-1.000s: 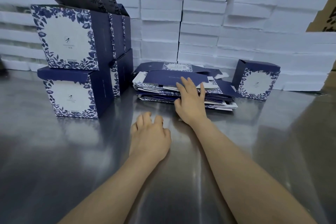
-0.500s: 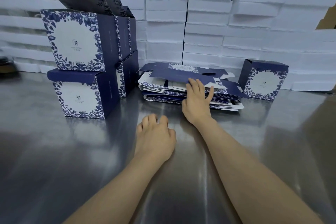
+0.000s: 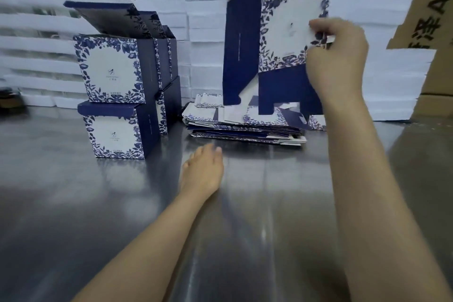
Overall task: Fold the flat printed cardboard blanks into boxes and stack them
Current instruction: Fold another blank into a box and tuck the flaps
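Steel desk [image 3: 73,203] runs back to white stacks [image 3: 382,61] along its far edge. The right hand [image 3: 335,56] pinches a flat blank [image 3: 282,32], held upright over the pile of blanks [image 3: 245,125] at the mid far edge and screening the stacks behind. The left hand [image 3: 203,171] rests relaxed on the desk near the pile, holding nothing. Folded boxes [image 3: 115,95] stand stacked toward the far left.
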A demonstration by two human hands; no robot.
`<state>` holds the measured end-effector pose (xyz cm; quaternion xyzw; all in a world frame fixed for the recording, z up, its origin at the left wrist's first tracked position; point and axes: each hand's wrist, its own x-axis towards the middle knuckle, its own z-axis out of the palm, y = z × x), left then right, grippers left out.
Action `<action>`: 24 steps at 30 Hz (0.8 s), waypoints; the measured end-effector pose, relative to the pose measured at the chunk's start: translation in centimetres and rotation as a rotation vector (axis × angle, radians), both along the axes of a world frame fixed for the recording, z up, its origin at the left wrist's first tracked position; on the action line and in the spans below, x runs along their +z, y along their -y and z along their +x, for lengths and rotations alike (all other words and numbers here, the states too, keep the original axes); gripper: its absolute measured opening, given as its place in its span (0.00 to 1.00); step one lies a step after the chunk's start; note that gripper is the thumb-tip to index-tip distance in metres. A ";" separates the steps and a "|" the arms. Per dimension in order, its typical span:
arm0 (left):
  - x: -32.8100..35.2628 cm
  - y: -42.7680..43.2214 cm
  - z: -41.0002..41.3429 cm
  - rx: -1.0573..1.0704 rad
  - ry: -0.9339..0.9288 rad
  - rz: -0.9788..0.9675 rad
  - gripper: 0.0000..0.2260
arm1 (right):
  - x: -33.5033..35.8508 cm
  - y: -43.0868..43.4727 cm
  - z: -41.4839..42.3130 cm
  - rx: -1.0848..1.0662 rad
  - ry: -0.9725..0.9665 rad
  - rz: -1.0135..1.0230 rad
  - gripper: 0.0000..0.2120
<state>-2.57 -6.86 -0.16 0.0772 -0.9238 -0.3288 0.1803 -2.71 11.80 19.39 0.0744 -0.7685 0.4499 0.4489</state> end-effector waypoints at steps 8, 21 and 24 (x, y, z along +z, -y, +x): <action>1.0 1.4 2.7 -0.113 -0.085 0.940 0.25 | -1.2 -1.7 5.1 0.288 0.449 0.122 0.34; 1.4 -0.2 5.3 -0.412 0.173 1.219 0.24 | -3.4 1.2 5.9 0.309 0.601 0.453 0.24; 2.7 -0.6 7.4 -0.357 0.338 1.278 0.16 | -8.4 3.8 4.0 0.265 0.626 0.716 0.32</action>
